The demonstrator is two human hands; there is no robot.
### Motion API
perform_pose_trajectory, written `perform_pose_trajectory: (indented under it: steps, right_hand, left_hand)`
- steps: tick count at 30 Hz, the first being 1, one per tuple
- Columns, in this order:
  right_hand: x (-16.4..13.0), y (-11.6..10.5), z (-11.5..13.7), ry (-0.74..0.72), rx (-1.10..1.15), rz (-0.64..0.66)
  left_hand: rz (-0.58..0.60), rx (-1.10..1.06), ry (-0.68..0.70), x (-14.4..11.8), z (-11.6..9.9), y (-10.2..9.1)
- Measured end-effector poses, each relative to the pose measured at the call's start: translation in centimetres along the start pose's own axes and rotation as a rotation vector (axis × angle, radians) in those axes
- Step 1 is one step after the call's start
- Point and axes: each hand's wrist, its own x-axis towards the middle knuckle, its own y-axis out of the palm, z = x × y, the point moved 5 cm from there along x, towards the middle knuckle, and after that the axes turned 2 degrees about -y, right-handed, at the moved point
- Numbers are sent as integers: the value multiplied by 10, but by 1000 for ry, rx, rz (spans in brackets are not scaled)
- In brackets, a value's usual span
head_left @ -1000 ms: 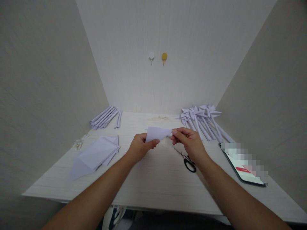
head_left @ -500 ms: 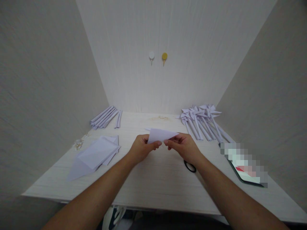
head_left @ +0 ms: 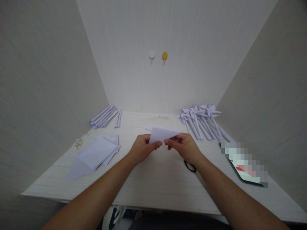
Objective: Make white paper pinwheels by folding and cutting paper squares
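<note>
In the head view, the left hand (head_left: 141, 149) and the right hand (head_left: 183, 147) each pinched a lower edge of a folded white paper (head_left: 161, 134), held just above the middle of the bench (head_left: 153, 182). Scissors (head_left: 190, 166) lay partly hidden under the right wrist. A stack of paper sheets (head_left: 97, 153) rested to the left, and finished paper pinwheels (head_left: 202, 119) were piled at the back right.

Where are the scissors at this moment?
In the head view, the scissors lie on the table, mostly hidden under the right hand; only a black handle loop shows.
</note>
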Motion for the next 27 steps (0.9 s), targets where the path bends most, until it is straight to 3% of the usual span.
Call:
perform_pose_trajectory:
  steps: [7, 15, 22, 27]
  right_hand:
    - [-1, 3, -3, -28, -79, 11]
    - [0, -5, 3, -2, -79, -87]
    - [0, 0, 0, 2, -8, -23]
    - [1, -4, -2, -20, -17, -51]
  left_hand:
    - [32, -13, 25, 0, -3, 4]
    - [6, 6, 31, 1, 2, 0]
    - [39, -21, 16, 1, 2, 2]
    - [19, -14, 20, 2, 0, 0]
